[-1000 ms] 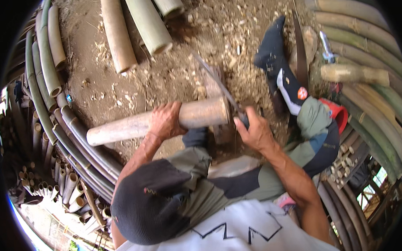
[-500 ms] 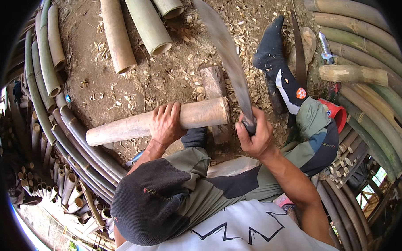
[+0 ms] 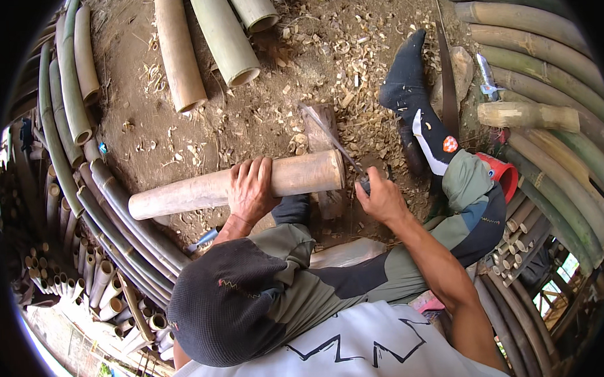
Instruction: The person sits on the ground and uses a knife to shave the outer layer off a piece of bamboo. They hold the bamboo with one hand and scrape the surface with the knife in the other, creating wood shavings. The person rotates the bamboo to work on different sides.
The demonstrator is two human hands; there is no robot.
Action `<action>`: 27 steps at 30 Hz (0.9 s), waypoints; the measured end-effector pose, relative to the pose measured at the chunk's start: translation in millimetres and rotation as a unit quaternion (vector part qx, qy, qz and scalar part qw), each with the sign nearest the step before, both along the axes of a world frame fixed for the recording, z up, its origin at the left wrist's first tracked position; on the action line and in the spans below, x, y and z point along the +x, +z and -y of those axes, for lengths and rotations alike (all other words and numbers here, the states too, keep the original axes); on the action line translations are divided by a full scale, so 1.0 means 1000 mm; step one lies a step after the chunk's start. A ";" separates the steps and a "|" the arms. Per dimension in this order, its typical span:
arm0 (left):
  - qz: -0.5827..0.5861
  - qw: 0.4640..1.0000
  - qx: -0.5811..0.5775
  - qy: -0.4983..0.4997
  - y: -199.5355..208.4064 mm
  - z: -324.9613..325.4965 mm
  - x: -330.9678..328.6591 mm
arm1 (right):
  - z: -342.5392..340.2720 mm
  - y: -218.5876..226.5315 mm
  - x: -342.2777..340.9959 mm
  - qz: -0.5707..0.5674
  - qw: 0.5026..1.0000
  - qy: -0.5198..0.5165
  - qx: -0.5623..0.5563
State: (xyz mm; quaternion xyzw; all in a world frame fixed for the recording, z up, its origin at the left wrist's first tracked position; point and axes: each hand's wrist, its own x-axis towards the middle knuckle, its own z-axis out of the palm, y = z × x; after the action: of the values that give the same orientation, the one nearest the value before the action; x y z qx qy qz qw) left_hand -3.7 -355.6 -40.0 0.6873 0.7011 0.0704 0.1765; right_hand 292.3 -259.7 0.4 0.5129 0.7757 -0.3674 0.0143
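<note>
My left hand [image 3: 251, 189] is wrapped over a thick, pale bamboo tube [image 3: 305, 174], fingers closed across its top near the middle of the frame. The tube lies almost level, its left end at centre left and its cut right end just right of centre, tilting up slightly toward the right. Near that right end it passes over a wooden block [image 3: 322, 124] on the dirt ground [image 3: 127, 138].

My right hand [image 3: 386, 202], right of centre, is closed around the dark handle of a knife [image 3: 335, 137]. The blade slants toward the upper left, past the tube's right end; I cannot tell whether it touches the bamboo.

Pale shavings [image 3: 358, 87] are scattered over the ground in the upper middle. Three bamboo lengths [image 3: 225, 41] lie at the top, left of centre. My dark-socked foot [image 3: 402, 75] stretches to the upper right, with a long dark strip [image 3: 449, 83] just beside it. A red container [image 3: 506, 175] sits near my leg at the right, and a short bamboo piece [image 3: 529, 116] rests above it, against stacked poles [image 3: 540, 44]. More poles [image 3: 120, 225] curve down the left side.
</note>
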 end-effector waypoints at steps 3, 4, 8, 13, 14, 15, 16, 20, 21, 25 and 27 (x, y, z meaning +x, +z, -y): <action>-0.021 0.999 0.030 -0.003 -0.005 0.009 0.001 | -0.008 0.021 -0.011 -0.055 0.997 -0.035 -0.046; -0.019 1.000 0.025 0.003 0.000 0.011 0.003 | -0.008 0.040 -0.018 -0.099 0.993 -0.049 -0.034; -0.044 0.996 0.080 0.012 -0.006 0.009 0.005 | -0.005 0.060 -0.036 -0.273 0.951 -0.094 0.107; -0.034 0.997 0.066 0.023 -0.005 0.010 0.013 | -0.014 0.010 -0.005 0.017 0.997 -0.023 -0.070; -0.030 1.000 0.007 0.003 0.007 0.007 0.010 | -0.009 0.019 -0.008 0.014 0.996 -0.033 -0.081; -0.013 0.998 -0.053 -0.030 0.018 -0.006 0.002 | -0.012 0.024 -0.008 0.010 0.996 -0.040 -0.079; 0.000 0.993 -0.109 -0.051 0.016 -0.010 -0.007 | -0.003 0.027 -0.004 -0.040 0.997 -0.041 -0.048; 0.054 0.971 -0.222 -0.065 0.010 -0.035 -0.030 | -0.014 0.078 -0.033 -0.225 0.970 -0.062 0.073; 0.067 0.964 -0.248 -0.067 0.010 -0.041 -0.029 | -0.011 0.070 -0.031 -0.239 0.964 -0.061 0.103; 0.080 0.961 -0.264 -0.033 0.012 -0.045 -0.026 | 0.003 -0.001 0.006 0.072 0.997 0.014 -0.039; 0.076 0.972 -0.218 -0.036 0.003 -0.031 -0.026 | -0.004 0.002 0.005 0.029 0.996 0.001 -0.085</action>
State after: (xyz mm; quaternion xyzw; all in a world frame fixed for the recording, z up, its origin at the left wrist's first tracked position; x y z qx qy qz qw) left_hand -29.6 -324.1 -36.5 0.6498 0.6590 -0.0386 0.3769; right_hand 297.6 -256.0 2.2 0.5194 0.7417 -0.4167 0.0804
